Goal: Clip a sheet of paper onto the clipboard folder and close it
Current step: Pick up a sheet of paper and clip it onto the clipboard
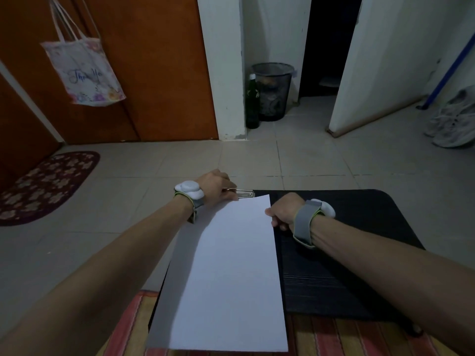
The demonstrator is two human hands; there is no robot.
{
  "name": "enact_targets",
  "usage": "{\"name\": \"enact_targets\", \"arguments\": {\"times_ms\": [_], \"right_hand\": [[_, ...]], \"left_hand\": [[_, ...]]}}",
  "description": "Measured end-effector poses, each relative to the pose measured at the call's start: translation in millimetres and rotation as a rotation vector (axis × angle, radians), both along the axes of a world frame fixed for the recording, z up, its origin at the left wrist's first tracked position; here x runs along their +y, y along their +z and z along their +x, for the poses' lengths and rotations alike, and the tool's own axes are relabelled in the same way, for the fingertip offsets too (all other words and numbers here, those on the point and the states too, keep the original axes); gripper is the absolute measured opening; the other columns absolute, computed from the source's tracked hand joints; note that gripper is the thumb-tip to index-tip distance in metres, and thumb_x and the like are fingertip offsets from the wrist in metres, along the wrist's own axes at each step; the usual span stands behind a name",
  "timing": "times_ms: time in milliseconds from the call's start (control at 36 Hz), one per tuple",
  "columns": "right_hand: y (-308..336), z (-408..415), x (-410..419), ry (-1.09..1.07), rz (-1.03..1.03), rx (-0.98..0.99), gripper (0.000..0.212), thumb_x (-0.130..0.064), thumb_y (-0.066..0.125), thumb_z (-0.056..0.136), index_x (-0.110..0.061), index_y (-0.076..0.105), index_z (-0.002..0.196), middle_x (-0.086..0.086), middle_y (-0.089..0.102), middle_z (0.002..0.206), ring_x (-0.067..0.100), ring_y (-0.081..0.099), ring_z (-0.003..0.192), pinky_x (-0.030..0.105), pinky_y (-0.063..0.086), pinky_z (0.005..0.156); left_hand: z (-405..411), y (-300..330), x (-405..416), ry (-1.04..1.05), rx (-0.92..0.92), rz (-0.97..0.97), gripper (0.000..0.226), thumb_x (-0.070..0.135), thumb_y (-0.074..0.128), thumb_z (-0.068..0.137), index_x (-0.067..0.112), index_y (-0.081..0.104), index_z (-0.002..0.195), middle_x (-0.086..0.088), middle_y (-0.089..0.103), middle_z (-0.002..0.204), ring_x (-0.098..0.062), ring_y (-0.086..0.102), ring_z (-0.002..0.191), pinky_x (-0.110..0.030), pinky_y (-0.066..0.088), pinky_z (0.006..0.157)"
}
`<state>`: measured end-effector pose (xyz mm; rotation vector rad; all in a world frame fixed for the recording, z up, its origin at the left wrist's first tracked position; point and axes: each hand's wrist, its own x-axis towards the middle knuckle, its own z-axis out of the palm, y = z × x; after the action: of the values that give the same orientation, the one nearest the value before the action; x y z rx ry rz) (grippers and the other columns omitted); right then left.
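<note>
Head view: left hand (218, 187) fingers pinch the silver metal clip (244, 193); right hand (284, 211) fingers pinch the white paper sheet (231, 265), which looks skewed and could clamp crooked.

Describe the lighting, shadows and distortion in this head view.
Head view: dim, even light; the white paper sheet is the brightest area, the left forearm's shadow crossing its left edge; the black clipboard folder cover loses detail; wide-angle distortion bends the white door frame.
</note>
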<state>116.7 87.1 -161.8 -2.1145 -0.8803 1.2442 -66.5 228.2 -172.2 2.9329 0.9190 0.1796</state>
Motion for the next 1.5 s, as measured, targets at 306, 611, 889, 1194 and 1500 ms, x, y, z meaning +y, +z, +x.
{"name": "enact_targets", "arguments": {"times_ms": [306,611,889,1194,1500], "right_hand": [[-2.7,3.8,1.2,-0.04,0.034,-0.002,0.025,-0.007,0.062,0.09,-0.001,0.056,0.067,0.01,0.055,0.05,0.016,0.036,0.029,0.019,0.031,0.038],[8.4,8.5,4.8,-0.016,-0.012,-0.027,0.039,-0.006,0.054,0.095,-0.003,0.045,0.057,0.002,0.046,0.027,0.015,0.036,0.026,0.022,0.029,0.039],[2.0,10.9,13.9,-0.048,0.012,-0.052,0.036,-0.006,0.058,0.094,-0.001,0.049,0.059,0.009,0.05,0.048,0.013,0.034,0.018,0.018,0.029,0.036],[-5.0,13.9,17.8,-0.035,0.012,-0.074,0.032,-0.011,0.061,0.092,0.0,0.054,0.062,0.002,0.053,0.03,0.015,0.039,0.022,0.022,0.036,0.042],[-7.0,12.3,21.4,-0.029,0.031,-0.065,0.026,-0.008,0.058,0.092,0.002,0.056,0.068,0.003,0.054,0.029,0.014,0.04,0.019,0.021,0.037,0.042]], "left_hand": [[8.6,5.2,-5.8,-0.078,0.207,0.129,0.039,0.037,0.04,0.1,0.01,0.066,0.11,-0.01,0.067,0.108,-0.028,0.053,0.107,-0.04,0.045,0.087],[2.2,-4.9,-5.8,-0.138,0.039,0.164,0.03,0.029,0.049,0.097,0.007,0.069,0.099,-0.015,0.07,0.097,-0.034,0.059,0.094,-0.041,0.05,0.076],[0.7,-7.6,-5.5,-0.171,-0.012,0.197,0.023,0.025,0.054,0.095,0.008,0.069,0.093,-0.015,0.071,0.089,-0.034,0.061,0.085,-0.041,0.052,0.067],[1.2,-6.7,-8.9,-0.161,-0.004,0.195,0.025,0.025,0.051,0.096,0.007,0.068,0.095,-0.014,0.07,0.092,-0.034,0.059,0.09,-0.041,0.051,0.07],[0.4,-6.0,-11.7,-0.154,0.006,0.21,0.024,0.023,0.05,0.096,0.006,0.068,0.095,-0.016,0.07,0.095,-0.034,0.059,0.093,-0.042,0.049,0.075]]}}
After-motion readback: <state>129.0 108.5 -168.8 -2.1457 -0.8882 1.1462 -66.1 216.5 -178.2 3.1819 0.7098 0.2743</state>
